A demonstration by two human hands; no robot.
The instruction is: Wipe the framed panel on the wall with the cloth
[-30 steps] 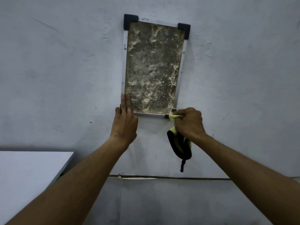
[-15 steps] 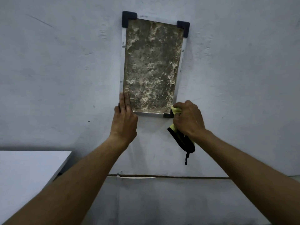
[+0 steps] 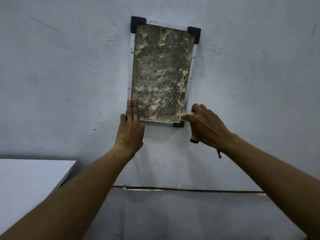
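the framed panel [image 3: 161, 75] hung on the pale grey wall [image 3: 69, 75], a tall rectangle set a little askew so its top leaned to my right. its face was a mottled brown-grey, crusted all over with pale, flaky patches, thickest along the top left, across the middle and down by the bottom edge. a thin silver-white frame ran round it, with dark corner caps at the top left [image 3: 137, 23], top right [image 3: 194, 33] and bottom right [image 3: 178, 125]; the bottom left corner sat hidden under my left hand.

my left hand [image 3: 131, 127] lay flat against the wall and frame, fingers together and straight, the fingertips reaching up onto the lower left edge of the panel and holding nothing. my right hand [image 3: 206, 126] was curled in a fist round the cloth [image 3: 185, 116], a pale yellow wad that poked out by my thumb and touched the panel's lower right corner, just above the dark cap. another bit of the cloth, yellow with a dark edge, peeked out under the heel of that hand, and a thin dark cord [image 3: 219, 154] hung by my wrist.

to my lower left stood a white tabletop [image 3: 26, 184], well apart from the panel. below my arms a dark horizontal seam [image 3: 190, 189] crossed the wall.
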